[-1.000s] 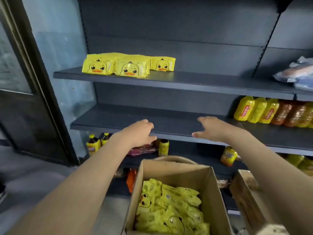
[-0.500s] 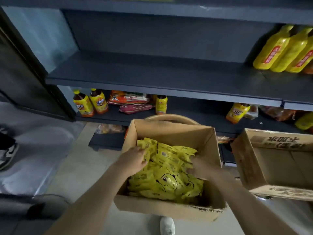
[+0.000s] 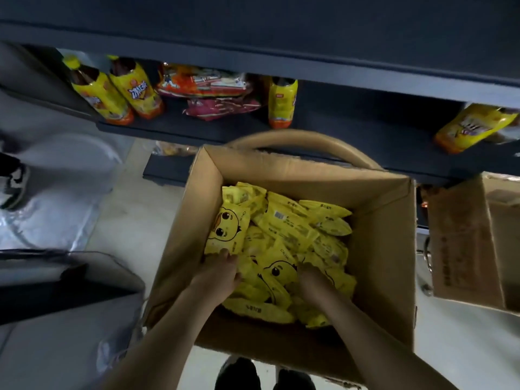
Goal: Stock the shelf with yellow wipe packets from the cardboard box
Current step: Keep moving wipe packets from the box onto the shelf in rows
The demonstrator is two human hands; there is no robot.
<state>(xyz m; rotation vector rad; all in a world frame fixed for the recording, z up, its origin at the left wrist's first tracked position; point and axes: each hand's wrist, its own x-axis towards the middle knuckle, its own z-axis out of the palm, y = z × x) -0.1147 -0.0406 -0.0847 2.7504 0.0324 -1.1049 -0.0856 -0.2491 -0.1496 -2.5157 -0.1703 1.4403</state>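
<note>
Yellow packets [image 3: 282,235] | left hand [image 3: 218,274], right hand [image 3: 313,278] sunk deeper in cardboard box [image 3: 380,220] | fingers [image 3: 225,255]: hold unclear

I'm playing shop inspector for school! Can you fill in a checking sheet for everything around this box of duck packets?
Surface: pale floor around the cardboard box; what the box stands on is hidden.
Job's things: yellow wipe packets piled loose in the open box; dark shelf behind it.
Clutter: second cardboard box to the right; tan curved rim behind the first box.
Hands: left hand and right hand both down among the packets; grip unclear.
Cables: nothing seen.
Surroundings: bottles and snack bags on the low shelf; someone's shoe at far left.
</note>
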